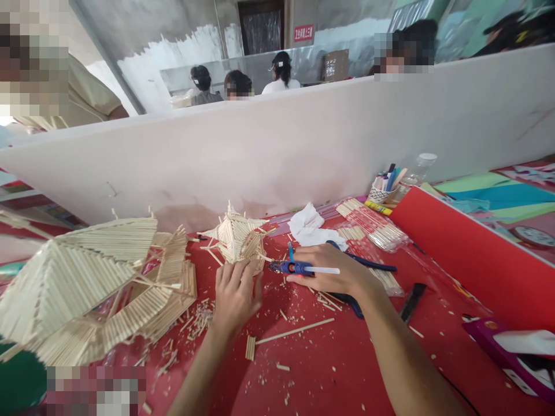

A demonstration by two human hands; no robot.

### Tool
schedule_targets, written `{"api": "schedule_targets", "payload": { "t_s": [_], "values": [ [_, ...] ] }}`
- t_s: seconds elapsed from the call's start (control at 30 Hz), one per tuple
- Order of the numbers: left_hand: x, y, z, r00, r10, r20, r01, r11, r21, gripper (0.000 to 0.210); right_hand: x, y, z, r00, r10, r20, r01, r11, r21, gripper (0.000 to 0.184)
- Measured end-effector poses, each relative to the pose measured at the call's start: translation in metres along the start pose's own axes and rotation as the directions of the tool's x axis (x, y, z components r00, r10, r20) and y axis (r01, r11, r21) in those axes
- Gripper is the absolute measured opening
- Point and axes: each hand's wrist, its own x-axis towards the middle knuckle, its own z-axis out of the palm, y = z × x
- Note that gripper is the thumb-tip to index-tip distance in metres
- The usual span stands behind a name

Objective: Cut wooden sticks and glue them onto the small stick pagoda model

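Note:
A blue hot glue gun (284, 267) with a translucent glue stick in its rear is in my right hand (323, 270), its nozzle pointing left. Just left of the nozzle stands a small pavilion model (234, 234) made of pale wooden sticks, with a pointed, star-shaped roof. My left hand (236, 292) is at its near side, fingers curled against the lower part; the fingertips are partly hidden. A larger stick pavilion model (82, 277) with a broad ribbed roof fills the left side of the table.
Packs of sticks (375, 222), a crumpled white tissue (307, 224) and a black-handled cutter (413, 301) lie to the right. Stick scraps litter the red table (329, 370). Behind rises a white partition (243, 156); a red board (472, 254) leans at right.

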Motion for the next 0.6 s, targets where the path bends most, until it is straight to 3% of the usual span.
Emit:
{"api": "schedule_targets", "payload": {
  "t_s": [0.27,0.6],
  "values": [
    [-0.0011,0.0019,0.0057,0.997,-0.072,0.020,0.072,0.997,0.019,0.018,-0.0005,-0.0025,-0.0029,1.000,-0.002,-0.012,0.002,1.000,-0.009,0.028],
    [0.0007,0.0019,0.0053,0.998,-0.067,0.014,0.067,0.998,0.009,0.015,-0.0003,-0.0022,-0.0026,1.000,-0.021,-0.022,0.021,0.999,-0.028,0.029]
  ]
}}
